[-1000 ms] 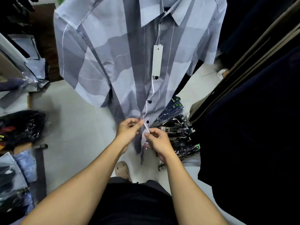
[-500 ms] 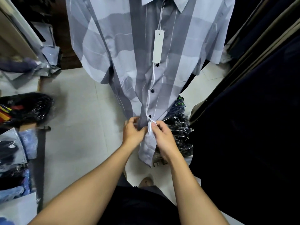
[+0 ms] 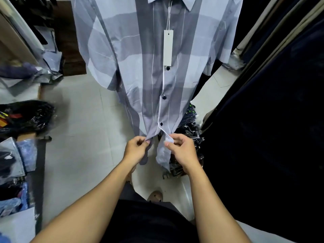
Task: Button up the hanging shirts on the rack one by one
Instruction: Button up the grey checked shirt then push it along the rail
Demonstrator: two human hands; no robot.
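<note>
Both hands pinch the lower front of the grey and pale blue checked shirt [image 3: 133,55], which hangs straight ahead of the person. Left hand [image 3: 135,149] nips the left-side front edge between thumb and curled fingers, and right hand [image 3: 181,149] does the same with the white-edged placket, whose corner folds over its fingertips [image 3: 167,144]. Between the two grips the fronts stand slightly apart, and the loose tails drop below the knuckles. Just above the grips the placket is closed by three dark buttons: the lowest button [image 3: 161,124] sits close over the hands, a middle button [image 3: 164,97] higher, an upper button [image 3: 168,68] higher again. Over that one dangles a long white hang tag [image 3: 168,48] on a string from the collar. Right of the grips hang dark garments [image 3: 273,120], and behind the right hand lies a heap of plastic-wrapped clothing [image 3: 190,120]. Left of the grips, well apart, more bagged clothes [image 3: 24,114] lie on a pale tiled floor [image 3: 84,134]. Below, a sandalled foot [image 3: 155,196] shows between the forearms.
</note>
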